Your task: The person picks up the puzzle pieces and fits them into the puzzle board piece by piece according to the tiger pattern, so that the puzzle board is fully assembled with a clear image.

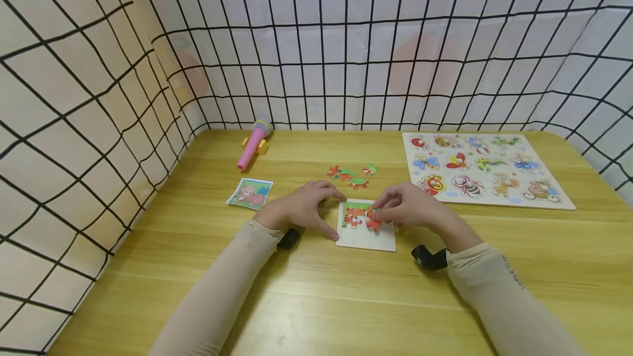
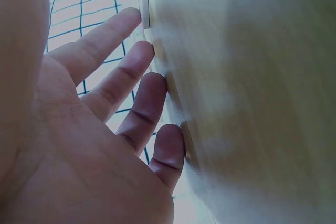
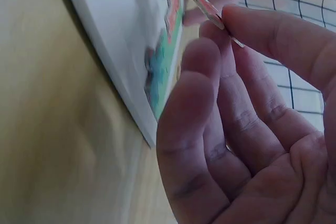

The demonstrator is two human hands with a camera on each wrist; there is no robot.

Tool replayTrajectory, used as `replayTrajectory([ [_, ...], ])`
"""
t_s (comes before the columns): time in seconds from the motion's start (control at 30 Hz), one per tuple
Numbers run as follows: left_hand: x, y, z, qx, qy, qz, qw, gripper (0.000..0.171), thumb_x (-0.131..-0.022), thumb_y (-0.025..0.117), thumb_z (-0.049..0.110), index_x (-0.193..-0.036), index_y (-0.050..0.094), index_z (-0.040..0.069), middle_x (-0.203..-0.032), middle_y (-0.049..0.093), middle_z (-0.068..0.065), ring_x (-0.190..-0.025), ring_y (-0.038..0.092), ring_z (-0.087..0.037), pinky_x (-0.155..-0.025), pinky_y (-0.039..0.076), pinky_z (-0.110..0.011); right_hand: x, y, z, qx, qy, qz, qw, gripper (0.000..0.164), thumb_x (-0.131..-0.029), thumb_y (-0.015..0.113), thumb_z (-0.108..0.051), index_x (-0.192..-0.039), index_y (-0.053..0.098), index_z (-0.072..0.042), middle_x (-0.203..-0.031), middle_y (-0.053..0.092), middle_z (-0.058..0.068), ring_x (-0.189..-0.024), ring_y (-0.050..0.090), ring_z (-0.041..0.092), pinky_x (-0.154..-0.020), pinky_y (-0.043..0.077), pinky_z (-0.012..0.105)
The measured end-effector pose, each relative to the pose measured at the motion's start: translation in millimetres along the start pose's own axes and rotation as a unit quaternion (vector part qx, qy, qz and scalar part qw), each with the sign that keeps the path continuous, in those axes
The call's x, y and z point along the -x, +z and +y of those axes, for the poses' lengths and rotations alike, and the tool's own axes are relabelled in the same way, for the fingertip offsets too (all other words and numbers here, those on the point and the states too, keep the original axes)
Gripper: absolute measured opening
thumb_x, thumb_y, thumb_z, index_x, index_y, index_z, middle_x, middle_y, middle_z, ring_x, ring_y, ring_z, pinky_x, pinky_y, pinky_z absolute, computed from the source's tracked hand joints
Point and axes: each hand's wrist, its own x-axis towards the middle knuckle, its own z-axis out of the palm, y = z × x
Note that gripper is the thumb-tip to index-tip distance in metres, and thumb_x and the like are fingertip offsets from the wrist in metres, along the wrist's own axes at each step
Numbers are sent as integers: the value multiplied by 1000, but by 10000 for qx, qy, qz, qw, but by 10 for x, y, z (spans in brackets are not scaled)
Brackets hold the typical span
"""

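A square puzzle board point(image 1: 358, 240) lies on the wooden table, with joined pieces showing an orange tiger point(image 1: 353, 216) in its upper left part. The lower part of the board is bare white. My right hand point(image 1: 415, 207) pinches an orange puzzle piece point(image 1: 373, 223) between thumb and fingertip; in the right wrist view this piece point(image 3: 202, 4) is tilted above the board. My left hand point(image 1: 307, 207) rests at the board's left side, index finger and thumb spread along that edge. In the left wrist view the other fingers point(image 2: 144, 103) are extended, their tips against the table.
Several loose puzzle pieces point(image 1: 358, 183) lie just beyond the board. A small picture card point(image 1: 251, 193) is at the left, and a pink toy microphone point(image 1: 254, 144) rests on a yellow stand behind it. A large insect puzzle board point(image 1: 487, 169) lies back right. Black netting point(image 1: 321, 43) encloses the table.
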Motion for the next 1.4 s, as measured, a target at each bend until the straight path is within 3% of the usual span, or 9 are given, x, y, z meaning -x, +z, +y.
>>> replayTrajectory([
  [0.2,-32,4,-10,-53,65,37,10000,83,-72,89,52,-142,55,24,-141,45,5,-134,33,-22,-112,27,-45,-3,96,-29,-21,-144,-42,9999,22,-89,78,-19,-102,72,-1,-86,73,6,-69,60,20,-57,50,32],
  [0.33,-26,6,-14,-10,41,19,10000,83,-71,89,52,-142,55,24,-144,43,4,-134,33,-23,-112,26,-46,-17,153,-41,94,22,88,9999,22,-89,79,-20,-101,71,-3,-88,72,5,-70,59,20,-59,49,31],
  [0.53,-10,1,-4,0,2,-4,10000,82,-72,88,53,-142,55,25,-146,42,3,-134,33,-24,-112,26,-47,-43,209,-32,740,76,431,9963,18,-88,79,-21,-95,72,-6,-88,65,6,-77,58,20,-66,49,33],
  [0.77,-3,-3,1,-19,12,8,10000,82,-72,89,52,-142,55,25,-148,41,3,-135,33,-25,-112,26,-47,-59,253,-2,1270,-90,511,9905,16,-90,78,-23,-90,72,-9,-84,64,2,-76,56,18,-67,45,33],
  [1.13,-8,5,-9,-20,-7,5,10000,81,-72,89,52,-142,56,26,-148,41,3,-134,33,-25,-111,26,-47,-46,253,-7,1427,-236,395,9887,29,-85,82,-25,-106,70,-8,-82,62,2,-73,53,18,-67,43,34],
  [1.4,-3,14,-21,61,-29,15,10000,82,-71,89,53,-141,56,27,-148,40,3,-135,33,-24,-111,26,-47,-31,274,-35,1517,-326,349,9873,28,-86,82,-22,-106,71,-8,-81,60,2,-71,51,18,-67,42,34],
])
